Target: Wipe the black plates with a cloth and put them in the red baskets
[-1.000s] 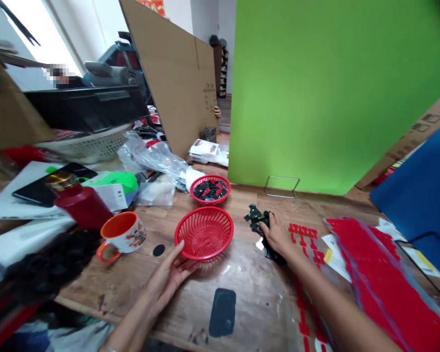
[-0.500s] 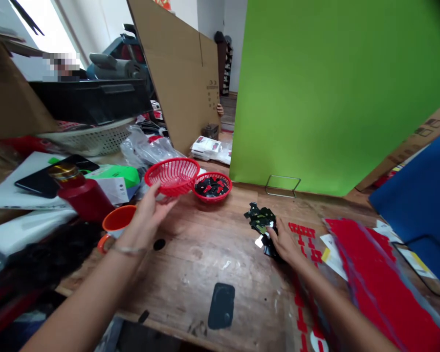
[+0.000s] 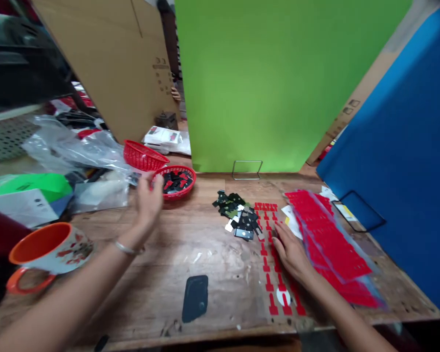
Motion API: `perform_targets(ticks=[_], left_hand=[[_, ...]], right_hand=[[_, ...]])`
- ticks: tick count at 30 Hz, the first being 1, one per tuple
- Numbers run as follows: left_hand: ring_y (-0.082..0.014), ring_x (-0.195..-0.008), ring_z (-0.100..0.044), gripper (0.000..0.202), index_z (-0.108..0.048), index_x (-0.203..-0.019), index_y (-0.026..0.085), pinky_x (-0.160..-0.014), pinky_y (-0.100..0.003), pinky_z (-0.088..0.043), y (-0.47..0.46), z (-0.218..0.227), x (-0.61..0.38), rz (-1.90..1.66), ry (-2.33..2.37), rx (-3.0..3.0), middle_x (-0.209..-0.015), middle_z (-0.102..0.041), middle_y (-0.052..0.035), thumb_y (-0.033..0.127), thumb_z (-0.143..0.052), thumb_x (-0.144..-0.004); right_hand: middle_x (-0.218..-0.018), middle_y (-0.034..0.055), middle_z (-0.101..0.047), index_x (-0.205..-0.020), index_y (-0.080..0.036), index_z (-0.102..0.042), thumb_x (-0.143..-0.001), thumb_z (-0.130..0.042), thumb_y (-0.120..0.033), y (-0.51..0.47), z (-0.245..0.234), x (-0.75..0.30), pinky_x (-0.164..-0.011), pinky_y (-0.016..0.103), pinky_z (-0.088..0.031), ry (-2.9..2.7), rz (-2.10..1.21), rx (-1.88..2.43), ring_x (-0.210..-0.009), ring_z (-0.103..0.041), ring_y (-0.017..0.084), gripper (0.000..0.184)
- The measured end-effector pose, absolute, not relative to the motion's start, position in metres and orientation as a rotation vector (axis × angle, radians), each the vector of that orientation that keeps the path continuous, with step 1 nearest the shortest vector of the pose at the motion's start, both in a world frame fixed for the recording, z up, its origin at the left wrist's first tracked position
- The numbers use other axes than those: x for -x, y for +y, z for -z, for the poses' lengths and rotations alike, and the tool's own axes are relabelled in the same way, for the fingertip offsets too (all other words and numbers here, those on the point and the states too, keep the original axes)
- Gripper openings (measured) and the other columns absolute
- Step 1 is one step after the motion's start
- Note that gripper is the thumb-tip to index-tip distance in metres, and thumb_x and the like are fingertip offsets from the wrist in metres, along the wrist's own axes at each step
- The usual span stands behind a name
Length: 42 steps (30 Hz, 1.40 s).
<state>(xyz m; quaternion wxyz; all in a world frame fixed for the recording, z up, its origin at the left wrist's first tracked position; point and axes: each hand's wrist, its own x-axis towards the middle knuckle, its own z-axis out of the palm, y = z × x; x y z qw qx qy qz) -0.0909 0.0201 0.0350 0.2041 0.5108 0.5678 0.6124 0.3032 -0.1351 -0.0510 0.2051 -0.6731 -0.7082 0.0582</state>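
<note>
My left hand [image 3: 149,199] is at the near left rim of a round red plastic basket [image 3: 176,196], fingers and thumb closed about its edge, slightly blurred. Small flat black and red pieces [image 3: 178,181] lie inside that basket. Just behind it, a second red basket [image 3: 144,156] sits tilted. My right hand [image 3: 291,252] rests with its fingers stretched out over rows of red T-shaped pieces [image 3: 267,264] laid on the table. Left of those rows is a loose heap of black, olive and white flat pieces [image 3: 238,212].
An orange and white mug [image 3: 71,249] stands at the left, beside clear plastic bags [image 3: 84,151]. Red sheets in plastic [image 3: 333,239] lie at the right. A green panel [image 3: 278,83] and a blue panel [image 3: 399,161] border the table. A dark flat piece [image 3: 195,298] lies near the front edge.
The view has swung right. My left hand has let go of the second basket, now standing behind, and moved to the filled one. My right hand has left the black heap for the red rows.
</note>
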Motion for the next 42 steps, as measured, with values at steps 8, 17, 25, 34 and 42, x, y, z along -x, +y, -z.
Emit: perform_targets(ticks=[8, 17, 25, 34, 42], left_hand=[[-0.0285, -0.14, -0.016, 0.051, -0.041, -0.137, 0.028, -0.111, -0.05, -0.018, -0.083, 0.013, -0.084, -0.488, 0.853, -2.7, -0.15, -0.029, -0.0065, 0.049, -0.035, -0.091], [-0.0273, -0.137, -0.024, 0.056, -0.036, -0.14, 0.025, -0.111, -0.052, -0.012, -0.07, 0.037, -0.087, -0.336, 1.019, -2.873, -0.147, -0.035, -0.0044, 0.051, -0.026, -0.092], [-0.0324, -0.138, -0.021, 0.052, -0.045, -0.134, 0.022, -0.109, -0.059, -0.006, -0.06, 0.027, -0.066, -0.347, 1.337, -2.834, -0.145, -0.039, -0.0094, 0.049, -0.03, -0.092], [-0.0289, -0.138, -0.02, 0.057, -0.039, -0.139, 0.024, -0.11, -0.053, -0.013, -0.021, 0.031, -0.121, -0.29, 1.118, -2.864, -0.147, -0.035, -0.0078, 0.053, -0.029, -0.091], [-0.0311, -0.135, -0.026, 0.052, -0.042, -0.136, 0.023, -0.109, -0.057, -0.01, -0.04, 0.041, -0.109, -0.392, 1.356, -2.795, -0.144, -0.04, -0.0088, 0.046, -0.027, -0.093]], right_hand=[[-0.145, 0.0142, -0.037, -0.136, -0.007, -0.044, -0.092, -0.038, -0.028, -0.151, 0.062, -0.276, -0.111, 0.047, -0.023, -2.077, -0.036, 2.033, -0.138, -0.024, 0.027, 0.049], [-0.145, 0.0141, -0.038, -0.137, -0.007, -0.043, -0.092, -0.039, -0.03, -0.153, 0.051, -0.275, -0.111, 0.046, -0.021, -2.167, 0.012, 2.09, -0.136, -0.029, 0.028, 0.051], [-0.145, 0.0146, -0.038, -0.136, -0.007, -0.043, -0.092, -0.04, -0.03, -0.157, 0.06, -0.28, -0.11, 0.046, -0.023, -2.144, 0.052, 2.052, -0.136, -0.027, 0.029, 0.051], [-0.143, 0.0161, -0.04, -0.134, -0.005, -0.045, -0.092, -0.037, -0.033, -0.161, 0.08, -0.286, -0.109, 0.049, -0.026, -2.061, 0.089, 1.905, -0.136, -0.027, 0.029, 0.051], [-0.144, 0.0143, -0.04, -0.135, -0.006, -0.045, -0.092, -0.038, -0.034, -0.161, 0.075, -0.283, -0.11, 0.046, -0.026, -2.142, 0.05, 1.857, -0.135, -0.029, 0.028, 0.052]])
